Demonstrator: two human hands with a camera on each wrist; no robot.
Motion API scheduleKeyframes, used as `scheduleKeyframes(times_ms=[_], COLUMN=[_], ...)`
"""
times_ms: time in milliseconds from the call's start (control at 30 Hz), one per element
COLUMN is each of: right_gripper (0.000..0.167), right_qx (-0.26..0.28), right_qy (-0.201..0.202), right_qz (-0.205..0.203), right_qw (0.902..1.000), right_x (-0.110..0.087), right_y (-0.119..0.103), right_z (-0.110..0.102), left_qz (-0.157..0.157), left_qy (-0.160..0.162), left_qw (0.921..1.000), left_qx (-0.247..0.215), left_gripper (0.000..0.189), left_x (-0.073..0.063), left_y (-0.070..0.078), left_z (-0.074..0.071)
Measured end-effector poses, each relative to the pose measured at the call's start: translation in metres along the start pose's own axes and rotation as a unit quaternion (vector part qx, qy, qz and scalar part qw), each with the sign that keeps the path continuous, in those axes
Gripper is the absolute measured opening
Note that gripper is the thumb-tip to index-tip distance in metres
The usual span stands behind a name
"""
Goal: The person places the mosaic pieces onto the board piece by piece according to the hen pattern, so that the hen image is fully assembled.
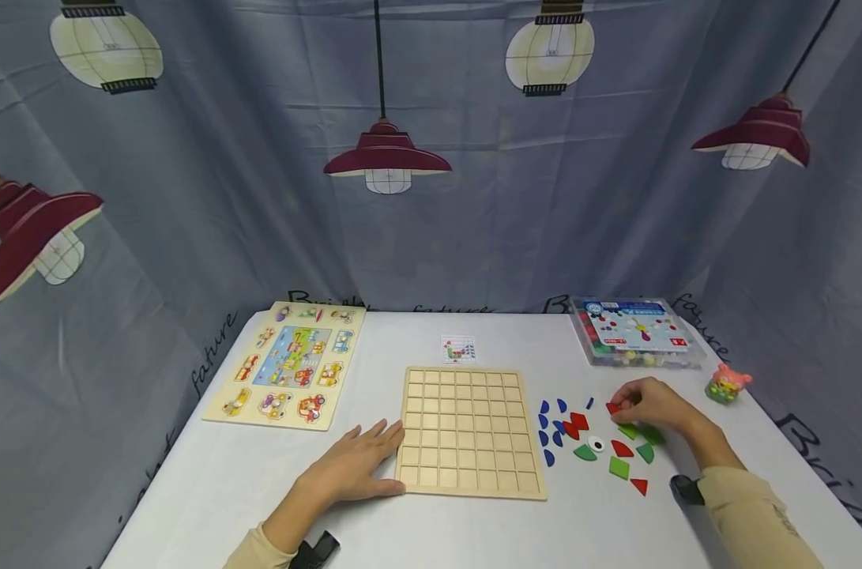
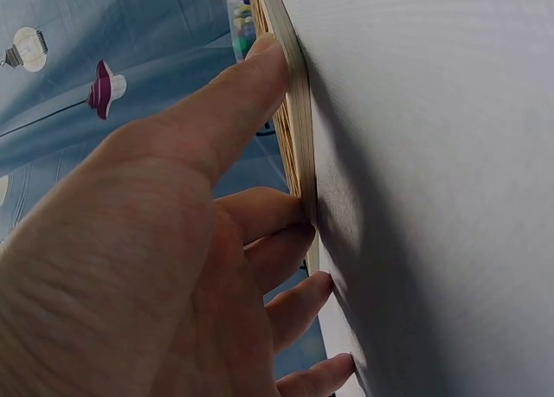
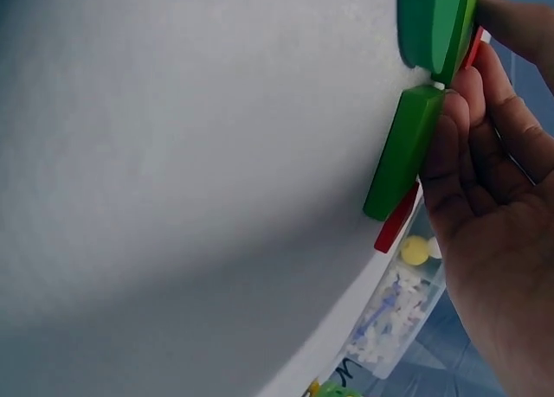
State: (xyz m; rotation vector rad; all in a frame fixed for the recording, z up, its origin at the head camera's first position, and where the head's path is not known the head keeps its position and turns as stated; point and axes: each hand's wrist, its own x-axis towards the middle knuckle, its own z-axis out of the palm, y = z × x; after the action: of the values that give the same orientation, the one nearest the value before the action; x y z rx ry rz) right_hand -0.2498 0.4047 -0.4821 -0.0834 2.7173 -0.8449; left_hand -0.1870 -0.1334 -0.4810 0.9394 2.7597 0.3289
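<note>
1. Here's your left hand (image 1: 355, 465), back upward, reaching in to the wooden board (image 1: 471, 433); its fingers are spread wide, touching the left edge, thumb by the near corner.
2. Over to your right hand (image 1: 647, 403): the forearm slants in from the near right, wrist bent, fingers narrow and pinching a red piece (image 1: 612, 408) between thumb and fingertips.
3. That red piece sits right of the board, among the coloured shapes; its visible end points left, but your fingers cover the rest, so you can't tell its long axis.
4. The board lies flat on the counter (image 1: 246, 474), nearly square, grid up, sides running away from you.
5. Nearer you, a red triangle (image 1: 640, 486) aims its tip your way, just beside a green square (image 1: 619, 468).
</note>
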Motion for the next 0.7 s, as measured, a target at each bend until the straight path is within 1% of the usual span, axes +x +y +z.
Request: scheduleKeyframes(times_ms=[100, 167, 233, 333, 467, 533, 633, 700], right_gripper=[0.033, 0.031, 0.029, 0.027, 0.022, 0.02, 0.019, 0.018], right_qx=[0.002, -0.003, -0.009, -0.025, -0.049, -0.063, -0.069, -0.081], right_qy=[-0.001, 0.0, 0.001, 0.006, 0.017, 0.018, 0.002, -0.015], right_qz=[0.002, -0.006, -0.022, -0.047, -0.084, -0.115, -0.163, -0.2], right_qw=[1.0, 1.0, 0.9997, 0.9986, 0.9951, 0.9913, 0.9841, 0.9764], right_x=[0.001, 0.001, 0.003, 0.006, 0.012, 0.016, 0.024, 0.032], right_y=[-0.007, -0.014, -0.023, -0.043, -0.079, -0.098, -0.129, -0.15], right_z=[-0.001, -0.001, -0.003, -0.004, 0.001, 0.009, 0.022, 0.032], left_qz=[-0.002, -0.005, -0.008, -0.012, -0.013, -0.011, -0.009, -0.009], left_qy=[0.001, -0.001, -0.002, -0.003, -0.004, -0.005, -0.007, -0.007], left_qw=[1.0, 1.0, 1.0, 0.9999, 0.9999, 0.9999, 0.9999, 0.9998], left_qx=[0.003, 0.004, 0.005, 0.003, 0.002, 0.002, 0.009, 0.017], left_gripper=[0.086, 0.086, 0.086, 0.087, 0.087, 0.086, 0.085, 0.085], left_x=[0.0, 0.0, 0.0, -0.001, -0.001, -0.001, 0.0, 0.001], left_y=[0.0, 0.0, -0.001, -0.002, -0.002, -0.001, 0.0, 0.001], left_z=[0.0, 0.0, 0.0, 0.0, -0.001, -0.001, 0.001, 0.001])
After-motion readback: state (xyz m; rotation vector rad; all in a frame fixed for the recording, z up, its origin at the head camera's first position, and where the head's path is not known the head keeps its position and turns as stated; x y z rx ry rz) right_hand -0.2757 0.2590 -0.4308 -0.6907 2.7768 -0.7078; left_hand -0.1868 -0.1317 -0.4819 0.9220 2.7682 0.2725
